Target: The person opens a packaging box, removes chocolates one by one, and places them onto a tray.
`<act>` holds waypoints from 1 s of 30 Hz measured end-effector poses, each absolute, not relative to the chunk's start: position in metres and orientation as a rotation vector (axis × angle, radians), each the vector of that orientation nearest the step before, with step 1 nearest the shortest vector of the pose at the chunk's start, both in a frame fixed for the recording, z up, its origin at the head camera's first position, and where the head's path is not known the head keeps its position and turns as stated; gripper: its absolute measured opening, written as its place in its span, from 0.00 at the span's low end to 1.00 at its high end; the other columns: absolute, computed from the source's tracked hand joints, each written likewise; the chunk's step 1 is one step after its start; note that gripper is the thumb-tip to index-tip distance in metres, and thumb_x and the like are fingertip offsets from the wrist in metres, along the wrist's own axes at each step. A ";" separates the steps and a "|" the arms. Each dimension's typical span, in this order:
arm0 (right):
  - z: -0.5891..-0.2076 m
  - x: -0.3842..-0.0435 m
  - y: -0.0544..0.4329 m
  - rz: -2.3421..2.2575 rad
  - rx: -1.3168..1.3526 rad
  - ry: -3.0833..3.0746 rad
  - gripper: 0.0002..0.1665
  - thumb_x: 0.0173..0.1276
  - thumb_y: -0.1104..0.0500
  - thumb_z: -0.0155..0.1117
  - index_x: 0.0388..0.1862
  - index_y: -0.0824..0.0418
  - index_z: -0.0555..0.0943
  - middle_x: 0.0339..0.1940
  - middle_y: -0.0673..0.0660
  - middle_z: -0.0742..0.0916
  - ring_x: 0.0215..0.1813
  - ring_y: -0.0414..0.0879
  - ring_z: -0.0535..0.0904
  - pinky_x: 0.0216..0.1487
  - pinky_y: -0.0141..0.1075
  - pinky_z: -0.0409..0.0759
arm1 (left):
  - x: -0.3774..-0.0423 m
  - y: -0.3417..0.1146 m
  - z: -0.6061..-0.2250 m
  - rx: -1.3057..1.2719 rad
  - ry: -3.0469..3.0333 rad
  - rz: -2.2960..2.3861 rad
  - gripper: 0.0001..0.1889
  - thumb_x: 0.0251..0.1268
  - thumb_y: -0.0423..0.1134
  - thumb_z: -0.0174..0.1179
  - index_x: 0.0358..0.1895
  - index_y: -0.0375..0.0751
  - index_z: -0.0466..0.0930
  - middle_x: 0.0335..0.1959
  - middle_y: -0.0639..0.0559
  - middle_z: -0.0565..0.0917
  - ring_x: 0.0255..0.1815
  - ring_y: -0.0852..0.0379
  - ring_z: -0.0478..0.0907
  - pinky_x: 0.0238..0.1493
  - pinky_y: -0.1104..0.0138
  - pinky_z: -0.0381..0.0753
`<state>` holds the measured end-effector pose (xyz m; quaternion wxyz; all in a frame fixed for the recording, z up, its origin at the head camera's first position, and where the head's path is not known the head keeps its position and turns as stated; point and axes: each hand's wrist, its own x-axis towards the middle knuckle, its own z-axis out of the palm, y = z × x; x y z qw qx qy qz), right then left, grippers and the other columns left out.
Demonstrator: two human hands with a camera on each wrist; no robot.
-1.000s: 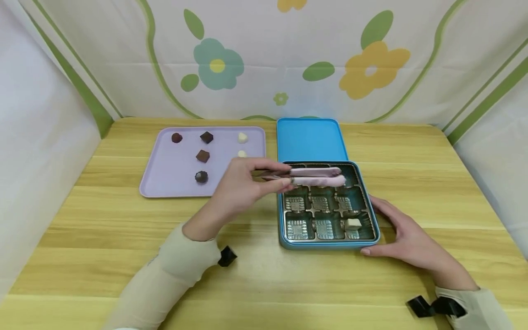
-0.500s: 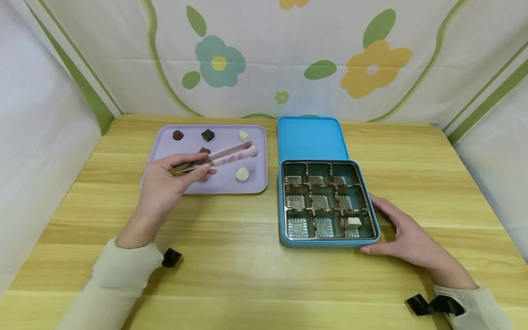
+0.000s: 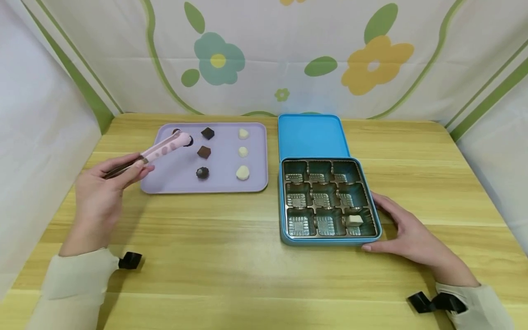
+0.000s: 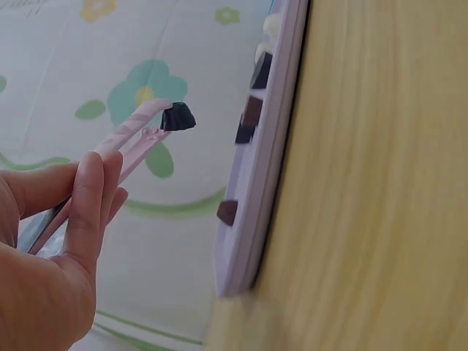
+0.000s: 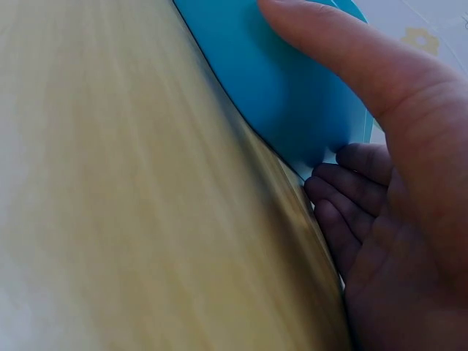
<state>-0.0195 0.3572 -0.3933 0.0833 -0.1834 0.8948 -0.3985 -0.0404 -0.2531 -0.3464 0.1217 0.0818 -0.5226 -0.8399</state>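
My left hand (image 3: 98,197) grips small tongs (image 3: 165,147) with pink, paw-shaped tips over the left part of the lavender tray (image 3: 173,183). In the left wrist view a dark chocolate (image 4: 178,117) sits at the tips, and the hand (image 4: 55,241) pinches the handles between thumb and fingers. A dark red chocolate (image 3: 176,131) lies partly hidden behind the tongs. My right hand (image 3: 412,236) rests against the near right corner of the blue tin (image 3: 330,242), thumb along its front wall and fingertips at its right wall (image 5: 292,110). One pale square piece (image 3: 354,221) stands in the tin's near right compartment.
Brown and dark chocolates (image 3: 204,152) form the tray's middle column; white ones (image 3: 243,173) stand at its right. Behind the tin lies its blue lid (image 3: 312,135). The tin has a divided bronze insert (image 3: 324,208). A flowered cloth (image 3: 264,59) hangs behind the wooden table (image 3: 231,270).
My left hand has carried the tongs leftward from above the tin to the tray's left side. The dark chocolate at the tips now shows. My right hand stays at the tin.
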 end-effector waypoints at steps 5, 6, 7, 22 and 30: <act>-0.393 -0.019 0.359 -1.154 -0.564 2.673 0.75 0.48 0.58 0.94 0.89 0.39 0.58 0.85 0.63 0.70 0.77 0.18 0.58 0.71 0.09 0.53 | -0.039 -0.267 -0.349 0.293 -1.463 -2.484 0.16 0.64 0.12 0.65 0.54 0.21 0.88 0.42 0.36 0.93 0.38 0.46 0.95 0.47 0.63 0.93; -0.393 -0.019 0.359 -1.155 -0.565 2.674 0.75 0.48 0.58 0.94 0.89 0.39 0.58 0.84 0.63 0.70 0.77 0.18 0.58 0.71 0.09 0.53 | -0.039 -0.269 -0.349 0.298 -1.454 -2.488 0.16 0.64 0.12 0.65 0.54 0.21 0.88 0.42 0.36 0.93 0.38 0.46 0.95 0.47 0.63 0.93; -0.393 -0.019 0.359 -1.151 -0.571 2.675 0.75 0.48 0.58 0.94 0.89 0.39 0.58 0.84 0.64 0.71 0.77 0.18 0.58 0.71 0.09 0.53 | -0.040 -0.271 -0.350 0.308 -1.447 -2.495 0.16 0.63 0.12 0.65 0.54 0.21 0.88 0.42 0.36 0.93 0.38 0.46 0.95 0.47 0.63 0.93; -0.396 -0.021 0.359 -1.167 -0.576 2.673 0.74 0.47 0.59 0.94 0.89 0.40 0.59 0.83 0.64 0.71 0.77 0.18 0.58 0.70 0.09 0.54 | -0.038 -0.287 -0.359 0.526 -1.493 -2.590 0.12 0.67 0.16 0.66 0.49 0.28 0.91 0.41 0.41 0.94 0.39 0.49 0.95 0.50 0.66 0.92; -0.396 -0.020 0.359 -1.162 -0.575 2.667 0.74 0.48 0.58 0.93 0.89 0.39 0.59 0.84 0.65 0.71 0.77 0.18 0.58 0.70 0.08 0.54 | -0.039 -0.287 -0.361 0.571 -1.467 -2.586 0.12 0.68 0.18 0.66 0.50 0.30 0.91 0.41 0.42 0.94 0.39 0.50 0.95 0.50 0.66 0.92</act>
